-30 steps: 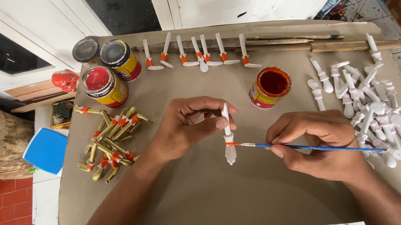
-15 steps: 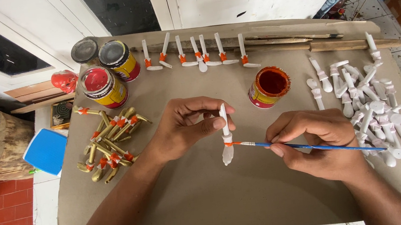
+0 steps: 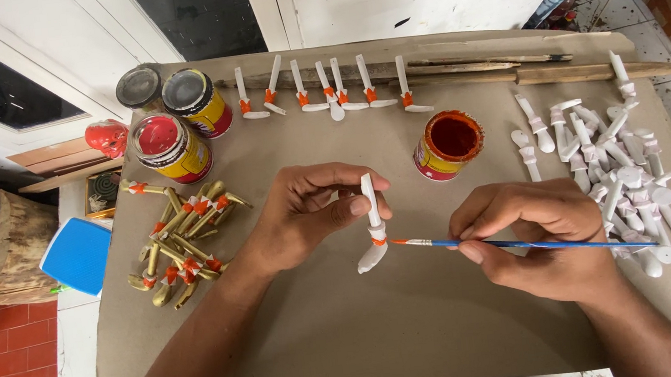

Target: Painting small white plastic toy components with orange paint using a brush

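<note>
Near the middle of the cardboard-covered table (image 3: 418, 322), the left hand (image 3: 305, 217) pinches a white peg (image 3: 373, 224) upright, fingers closed on its top. The right hand (image 3: 539, 237) grips a blue-handled brush (image 3: 527, 244), its tip touching the peg's orange band. Beyond stands an open tin of orange paint (image 3: 448, 144) (yellow-and-red label); far left, three lidded tins (image 3: 173, 148).
</note>
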